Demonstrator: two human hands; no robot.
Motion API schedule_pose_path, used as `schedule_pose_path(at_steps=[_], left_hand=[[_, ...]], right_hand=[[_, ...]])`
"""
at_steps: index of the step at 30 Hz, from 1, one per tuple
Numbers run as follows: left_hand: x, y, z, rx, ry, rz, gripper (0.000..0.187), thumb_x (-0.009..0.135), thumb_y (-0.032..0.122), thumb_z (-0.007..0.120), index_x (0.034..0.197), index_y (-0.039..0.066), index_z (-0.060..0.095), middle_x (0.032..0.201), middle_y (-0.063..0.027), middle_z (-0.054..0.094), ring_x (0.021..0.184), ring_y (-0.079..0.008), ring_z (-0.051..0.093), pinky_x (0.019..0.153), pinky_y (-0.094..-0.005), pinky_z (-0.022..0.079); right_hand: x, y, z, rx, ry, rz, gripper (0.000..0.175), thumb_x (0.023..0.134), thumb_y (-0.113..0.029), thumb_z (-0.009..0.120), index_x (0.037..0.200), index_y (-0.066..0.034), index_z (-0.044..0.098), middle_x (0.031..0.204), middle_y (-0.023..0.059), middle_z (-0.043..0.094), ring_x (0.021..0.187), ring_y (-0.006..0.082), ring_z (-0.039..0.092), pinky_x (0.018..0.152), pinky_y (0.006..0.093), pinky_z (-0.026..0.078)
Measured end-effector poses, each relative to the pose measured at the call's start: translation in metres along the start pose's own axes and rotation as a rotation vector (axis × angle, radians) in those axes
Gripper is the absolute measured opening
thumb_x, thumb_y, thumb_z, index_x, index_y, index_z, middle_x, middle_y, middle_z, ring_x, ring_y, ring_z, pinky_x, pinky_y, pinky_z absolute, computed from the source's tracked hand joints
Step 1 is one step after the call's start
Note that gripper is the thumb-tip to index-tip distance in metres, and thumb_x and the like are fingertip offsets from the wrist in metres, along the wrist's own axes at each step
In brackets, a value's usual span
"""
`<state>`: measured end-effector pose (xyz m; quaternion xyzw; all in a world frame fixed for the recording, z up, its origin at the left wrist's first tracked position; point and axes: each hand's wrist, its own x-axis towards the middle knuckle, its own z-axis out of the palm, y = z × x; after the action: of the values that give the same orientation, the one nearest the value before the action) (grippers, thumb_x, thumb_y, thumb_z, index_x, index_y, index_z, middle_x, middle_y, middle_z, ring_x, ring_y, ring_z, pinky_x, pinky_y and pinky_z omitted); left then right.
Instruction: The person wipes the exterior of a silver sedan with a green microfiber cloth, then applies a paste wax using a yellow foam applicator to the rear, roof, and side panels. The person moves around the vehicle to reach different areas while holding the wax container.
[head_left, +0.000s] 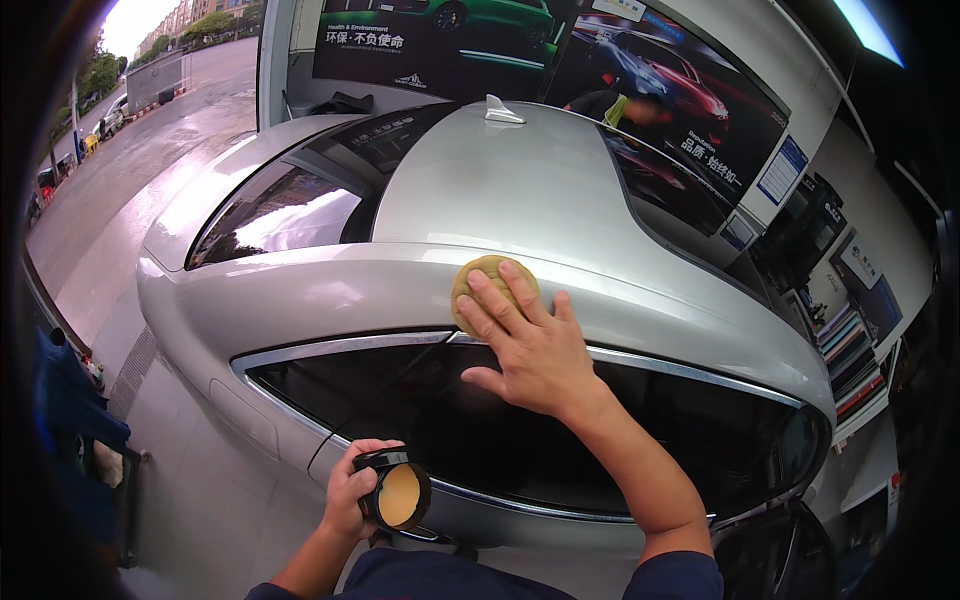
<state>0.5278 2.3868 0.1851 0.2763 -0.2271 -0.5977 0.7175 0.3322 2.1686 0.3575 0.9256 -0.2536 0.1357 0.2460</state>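
My right hand (544, 356) lies flat with its fingers spread over a round yellowish applicator pad (469, 289). The pad rests against the silver car's (337, 296) roof rail, just above the chrome window trim (622, 360). Lower down, beside the dark side window (525, 450), my left hand (351, 487) grips an open black jar of wax-like paste (399, 495). Its mouth tilts toward me and shows a pale yellow, smooth filling. A black lid appears to be held along with the jar in the same hand.
A shark-fin antenna (504, 110) rises from the roof (495, 180). Beyond the car, another person (611, 107) leans near the posters (675, 90). A rack of sample books (851, 360) stands at right. Blue cloth (79, 420) hangs on a cart at left.
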Motion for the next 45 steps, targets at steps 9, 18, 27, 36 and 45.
schedule_pose_path(at_steps=[9, 18, 27, 36, 45], left_hand=[[-0.002, 0.023, -0.020, 0.037, 0.110, 0.124, 0.063, 0.086, 0.037, 0.079, 0.129, -0.003, 0.053, 0.132, -0.0192, 0.063, 0.109, -0.0260, 0.069, 0.095, -0.0394, 0.059], [-0.008, 0.056, -0.058, 0.081, 0.173, 0.249, 0.066, 0.087, 0.042, 0.077, 0.127, -0.004, 0.053, 0.128, -0.0218, 0.064, 0.111, -0.0282, 0.068, 0.096, -0.0397, 0.058], [0.026, 0.093, -0.076, 0.144, 0.000, 0.243, 0.068, 0.096, 0.041, 0.065, 0.142, -0.007, 0.051, 0.139, -0.0237, 0.061, 0.126, -0.0396, 0.063, 0.108, -0.0513, 0.053], [0.126, 0.145, -0.011, 0.282, 0.071, 0.863, 0.082, 0.086, 0.060, 0.072, 0.133, -0.001, 0.043, 0.139, -0.0251, 0.048, 0.116, -0.0363, 0.065, 0.099, -0.0456, 0.055], [0.218, 0.167, -0.047, -0.006, -0.031, 0.827, 0.066, 0.109, 0.047, 0.044, 0.155, 0.001, 0.041, 0.141, -0.0195, 0.060, 0.127, -0.0331, 0.062, 0.108, -0.0473, 0.051]], right_hand=[[0.081, -0.071, 0.078, 0.137, 0.318, -0.122, 0.088, 0.083, -0.067, 0.073, 0.150, -0.0129, 0.055, 0.163, 0.0128, 0.042, 0.150, 0.0418, 0.035, 0.105, 0.0623, 0.041], [0.060, 0.051, -0.027, 0.094, -0.128, 0.462, 0.065, 0.097, -0.061, 0.058, 0.148, -0.0216, 0.057, 0.159, 0.0036, 0.048, 0.148, 0.0333, 0.041, 0.103, 0.0657, 0.041], [0.078, 0.122, -0.027, 0.305, -0.591, 0.449, 0.070, 0.106, -0.061, 0.038, 0.164, -0.0217, 0.039, 0.173, 0.0069, 0.030, 0.160, 0.0301, 0.024, 0.122, 0.0644, 0.023], [0.112, 0.176, 0.005, 0.263, -0.556, 0.287, 0.078, 0.106, -0.068, 0.033, 0.165, -0.0176, 0.035, 0.174, 0.0066, 0.024, 0.161, 0.0298, 0.020, 0.121, 0.0656, 0.026], [0.157, 0.276, 0.045, 0.325, -0.554, 0.250, 0.065, 0.109, -0.062, 0.028, 0.142, -0.0108, 0.053, 0.164, 0.0076, 0.040, 0.152, 0.0291, 0.034, 0.117, 0.0629, 0.030]])
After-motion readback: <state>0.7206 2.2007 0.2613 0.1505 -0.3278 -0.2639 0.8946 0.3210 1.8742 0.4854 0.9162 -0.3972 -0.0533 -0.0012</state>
